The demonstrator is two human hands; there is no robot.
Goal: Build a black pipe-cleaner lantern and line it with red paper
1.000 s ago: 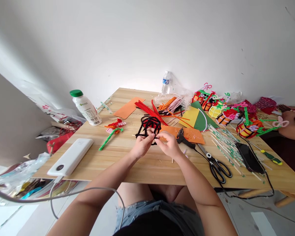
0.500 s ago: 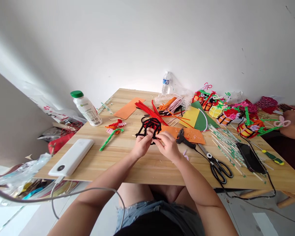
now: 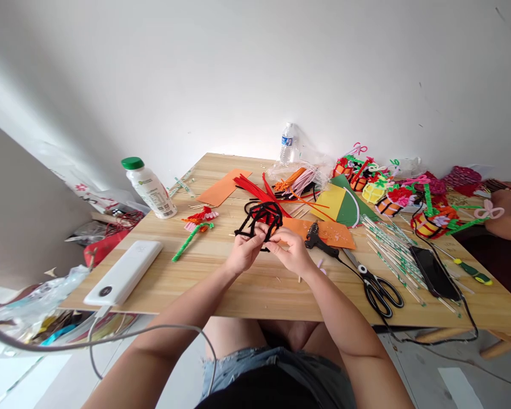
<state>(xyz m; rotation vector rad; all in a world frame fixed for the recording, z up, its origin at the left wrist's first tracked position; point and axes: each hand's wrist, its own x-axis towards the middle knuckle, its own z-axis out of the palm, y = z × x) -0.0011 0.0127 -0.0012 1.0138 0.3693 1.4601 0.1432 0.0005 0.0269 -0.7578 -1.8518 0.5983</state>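
Between my two hands is a round, open frame bent from black pipe cleaners (image 3: 267, 211), held just above the table. My left hand (image 3: 246, 251) pinches its near side with thumb and fingers. From the right, my right hand (image 3: 290, 250) grips the near edge too, its fingertips close to those of the left. The fingers hide the exact spot they hold. Behind the frame lies a bundle of red pipe cleaners (image 3: 255, 190). A black glue gun (image 3: 319, 241) rests on orange card (image 3: 340, 234) to the right of my right hand.
Scissors (image 3: 377, 287), wooden sticks (image 3: 392, 255), a phone (image 3: 434, 272) and a screwdriver (image 3: 472, 272) lie right. Finished pipe-cleaner baskets (image 3: 389, 203) stand behind them. Left are a white bottle (image 3: 151, 190), a power bank (image 3: 125, 272) and a green pipe-cleaner piece (image 3: 191, 241). Another person's arm (image 3: 506, 213) shows far right.
The black frame has turned slightly and its top has shifted a little to the right. My right hand's fingers have drawn in a bit; both hands keep their grip.
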